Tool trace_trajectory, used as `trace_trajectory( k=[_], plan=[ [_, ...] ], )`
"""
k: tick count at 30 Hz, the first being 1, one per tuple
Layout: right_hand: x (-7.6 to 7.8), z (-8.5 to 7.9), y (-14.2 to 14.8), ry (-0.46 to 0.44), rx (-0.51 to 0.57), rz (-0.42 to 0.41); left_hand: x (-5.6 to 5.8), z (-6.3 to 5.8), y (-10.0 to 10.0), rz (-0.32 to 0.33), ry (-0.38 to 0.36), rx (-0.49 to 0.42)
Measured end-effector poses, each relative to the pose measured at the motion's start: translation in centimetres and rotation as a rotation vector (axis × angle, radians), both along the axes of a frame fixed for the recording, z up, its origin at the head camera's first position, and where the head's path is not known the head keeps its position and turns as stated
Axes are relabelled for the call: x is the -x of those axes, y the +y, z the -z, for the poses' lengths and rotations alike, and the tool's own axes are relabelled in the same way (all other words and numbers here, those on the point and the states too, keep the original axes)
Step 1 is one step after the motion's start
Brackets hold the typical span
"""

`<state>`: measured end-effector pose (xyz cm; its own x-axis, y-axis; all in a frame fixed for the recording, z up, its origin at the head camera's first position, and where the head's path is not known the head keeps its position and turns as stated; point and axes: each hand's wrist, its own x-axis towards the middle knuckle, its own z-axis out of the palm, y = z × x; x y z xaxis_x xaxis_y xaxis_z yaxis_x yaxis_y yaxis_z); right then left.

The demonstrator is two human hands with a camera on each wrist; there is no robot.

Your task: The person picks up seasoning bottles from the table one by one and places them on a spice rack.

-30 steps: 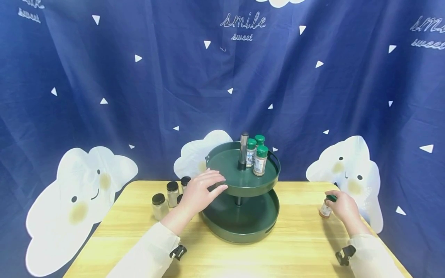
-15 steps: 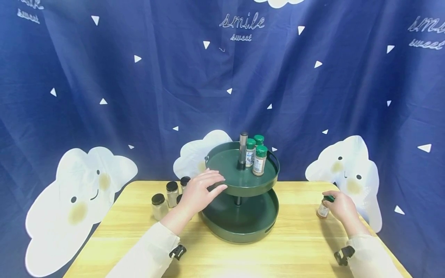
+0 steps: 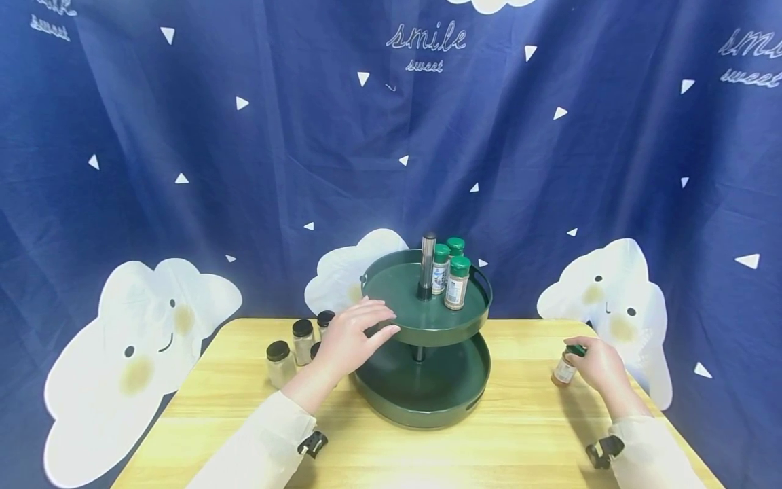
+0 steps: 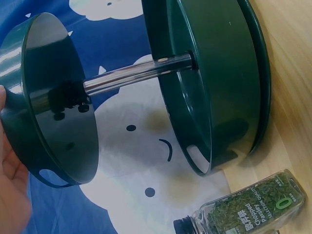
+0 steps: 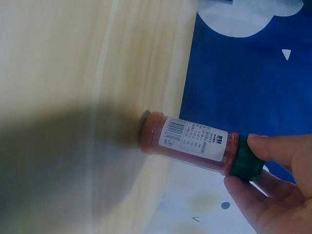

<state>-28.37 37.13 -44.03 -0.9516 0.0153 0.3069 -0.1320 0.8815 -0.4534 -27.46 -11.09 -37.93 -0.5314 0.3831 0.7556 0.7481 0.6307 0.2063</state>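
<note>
My right hand (image 3: 601,367) pinches the green cap of a spice jar (image 3: 563,372) at the table's right. In the right wrist view this spice jar (image 5: 192,141) has reddish contents and a white barcode label; whether its base touches the table I cannot tell. At the centre stands a dark green two-tier turntable tray (image 3: 421,407). My left hand (image 3: 354,336) holds the upper tier's (image 3: 442,335) front-left rim, fingers over the edge and thumb on the outer wall. On that tier, right of the post, stand three green-capped spice jars (image 3: 455,288).
Several black-capped jars (image 3: 281,367) stand left of the tray, partly hidden by my left forearm. One, a chopped parsley jar (image 4: 253,204), shows in the left wrist view. A blue cloth (image 3: 269,170) with clouds hangs behind the wooden table (image 3: 519,428).
The jar in my right hand has shifted slightly left and toward me, tilting a little. My left hand and the tray stay where they were.
</note>
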Motion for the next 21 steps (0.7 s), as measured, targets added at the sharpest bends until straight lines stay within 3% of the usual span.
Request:
trace_trajectory(
  k=[21],
  plan=[
    [-0.8, -2.2, -1.3, 0.027, -0.004, -0.023, 0.1, 0.1, 0.0, -0.001, 0.009, 0.008]
  ],
)
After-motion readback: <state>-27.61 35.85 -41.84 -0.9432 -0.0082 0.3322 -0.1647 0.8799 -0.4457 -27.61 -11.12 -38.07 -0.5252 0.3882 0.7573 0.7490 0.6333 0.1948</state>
